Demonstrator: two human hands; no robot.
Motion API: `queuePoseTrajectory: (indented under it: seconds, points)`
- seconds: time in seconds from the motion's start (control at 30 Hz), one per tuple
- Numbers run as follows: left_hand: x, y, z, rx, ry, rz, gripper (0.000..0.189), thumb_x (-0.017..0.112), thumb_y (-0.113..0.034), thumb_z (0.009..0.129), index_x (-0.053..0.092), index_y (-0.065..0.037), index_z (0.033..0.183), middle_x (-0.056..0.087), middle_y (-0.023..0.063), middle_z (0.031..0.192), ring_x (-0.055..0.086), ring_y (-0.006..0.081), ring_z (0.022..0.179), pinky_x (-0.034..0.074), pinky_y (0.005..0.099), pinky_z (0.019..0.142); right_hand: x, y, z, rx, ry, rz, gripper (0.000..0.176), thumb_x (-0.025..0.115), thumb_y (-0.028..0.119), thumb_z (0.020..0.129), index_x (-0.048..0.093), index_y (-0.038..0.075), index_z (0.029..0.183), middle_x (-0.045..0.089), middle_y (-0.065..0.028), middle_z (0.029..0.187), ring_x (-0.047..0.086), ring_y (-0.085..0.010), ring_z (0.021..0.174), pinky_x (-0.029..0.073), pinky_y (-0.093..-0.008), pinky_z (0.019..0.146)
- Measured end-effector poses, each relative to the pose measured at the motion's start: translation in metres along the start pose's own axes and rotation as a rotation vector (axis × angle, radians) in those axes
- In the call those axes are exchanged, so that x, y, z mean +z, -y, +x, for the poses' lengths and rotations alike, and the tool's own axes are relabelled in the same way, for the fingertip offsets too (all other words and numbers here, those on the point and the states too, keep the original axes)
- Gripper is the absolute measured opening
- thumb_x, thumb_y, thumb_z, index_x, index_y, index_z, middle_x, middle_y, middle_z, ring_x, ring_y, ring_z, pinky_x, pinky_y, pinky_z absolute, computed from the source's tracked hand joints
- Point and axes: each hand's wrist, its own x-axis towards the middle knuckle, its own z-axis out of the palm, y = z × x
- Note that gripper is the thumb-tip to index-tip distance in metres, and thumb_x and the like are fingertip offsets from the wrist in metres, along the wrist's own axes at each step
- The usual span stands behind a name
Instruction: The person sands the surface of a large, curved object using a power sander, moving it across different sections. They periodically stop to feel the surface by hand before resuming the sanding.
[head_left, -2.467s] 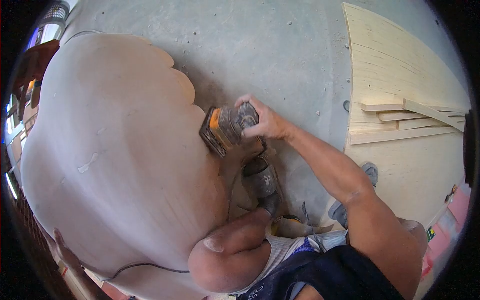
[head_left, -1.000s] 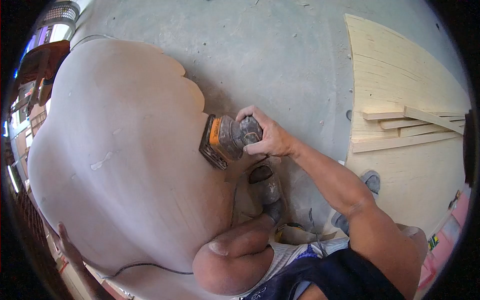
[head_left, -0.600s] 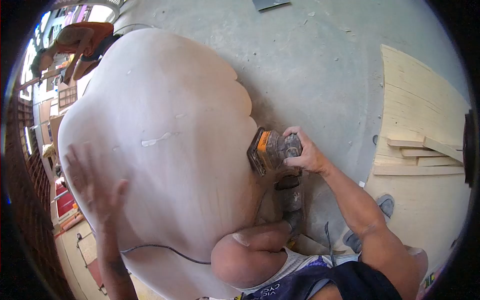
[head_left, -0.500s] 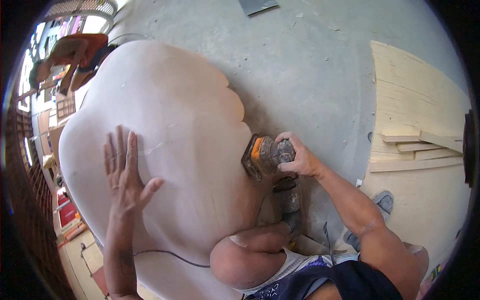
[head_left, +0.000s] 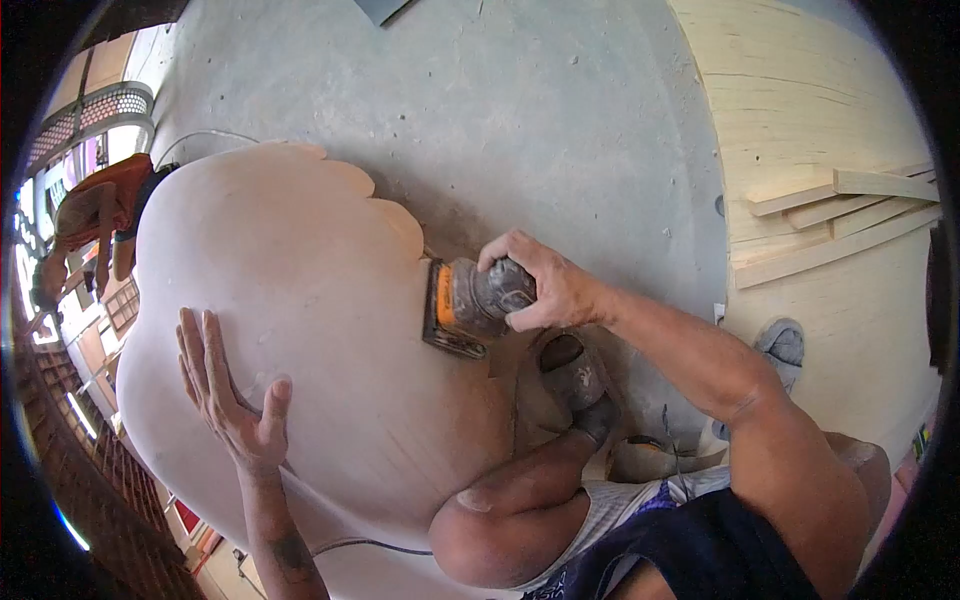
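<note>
Grey floor, a pale rounded form and a sander at its side

The floor (head_left: 560, 120) was grey and dusty; to the right a wooden sheet (head_left: 780, 110) carried several wooden strips (head_left: 835, 245). The large pale form (head_left: 290, 240) occupied the left part, its scalloped edge towards the floor.

The sander (head_left: 468, 300) was near this edge, tilted sideways, its dark flat pad apparently touching the form. The right hand (head_left: 555, 287) was closed around the tool's rounded top. The left hand (head_left: 232, 415) was open, held nothing, and seemed to rest with its palm on the form.

In my judgement, the sander was stiff and moderately heavy, perhaps slippery from dust; its rounded top offered the safest hold. The form looked hard, smooth and too bulky for grasping, so a flat palm suited it.
</note>
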Motion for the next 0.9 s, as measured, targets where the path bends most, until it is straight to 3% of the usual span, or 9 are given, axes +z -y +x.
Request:
queuePoseTrajectory:
  seconds: [0.23,0.33,0.6,0.73,0.83,0.9]
  points:
    - [-0.001,0.005,-0.001,-0.001,-0.015,-0.023,0.104,0.054,-0.084,0.091,0.050,-0.006,0.160,0.041,0.0224,0.169,0.031,0.0430,0.160,0.019,0.0617,0.129,0.005,0.040,0.020,-0.055,0.040,0.075,0.064,0.079,0.005,0.069,0.056,0.013,0.128,0.054,-0.0069,0.121,0.056,-0.0249,0.121,0.044,-0.0392,0.109]
    - [-0.002,0.005,-0.001,0.007,-0.006,-0.005,0.104,0.054,-0.084,0.091,0.050,-0.006,0.160,0.041,0.0225,0.169,0.031,0.0431,0.160,0.019,0.0617,0.129,0.004,0.016,0.011,-0.036,0.015,0.030,0.065,0.079,0.011,0.068,0.055,0.018,0.129,0.055,-0.0095,0.121,0.057,-0.0306,0.121,0.047,-0.0447,0.109]
    - [-0.003,0.006,-0.002,-0.002,0.011,0.001,0.104,0.054,-0.083,0.092,0.049,-0.006,0.161,0.039,0.0226,0.170,0.029,0.0437,0.160,0.018,0.0617,0.129,0.000,0.038,0.035,-0.013,0.029,0.135,0.066,0.080,0.014,0.066,0.055,0.017,0.127,0.055,-0.0097,0.120,0.056,-0.0299,0.121,0.047,-0.0444,0.107]
    - [-0.005,0.006,-0.002,0.016,0.028,0.015,0.102,0.054,-0.080,0.094,0.046,-0.004,0.162,0.037,0.0234,0.171,0.028,0.0447,0.160,0.019,0.0617,0.129,0.005,0.021,0.009,0.003,0.027,0.055,0.065,0.079,0.015,0.066,0.055,0.018,0.127,0.055,-0.0104,0.120,0.057,-0.0299,0.120,0.047,-0.0432,0.107]
    - [-0.001,0.007,-0.001,-0.003,0.016,0.002,0.104,0.054,-0.084,0.091,0.049,-0.007,0.161,0.039,0.0219,0.170,0.029,0.0434,0.161,0.018,0.0633,0.129,0.007,0.022,0.004,0.008,0.013,-0.008,0.063,0.078,0.009,0.068,0.056,0.013,0.127,0.056,-0.0076,0.123,0.057,-0.0228,0.119,0.046,-0.0391,0.106]
    - [-0.002,0.008,-0.001,-0.010,0.013,-0.004,0.105,0.054,-0.086,0.089,0.051,-0.009,0.160,0.039,0.0210,0.170,0.029,0.0426,0.161,0.017,0.0641,0.129,0.003,0.028,0.024,-0.059,0.014,0.041,0.064,0.078,0.012,0.067,0.055,0.017,0.127,0.055,-0.0091,0.120,0.058,-0.0284,0.118,0.048,-0.0428,0.105]
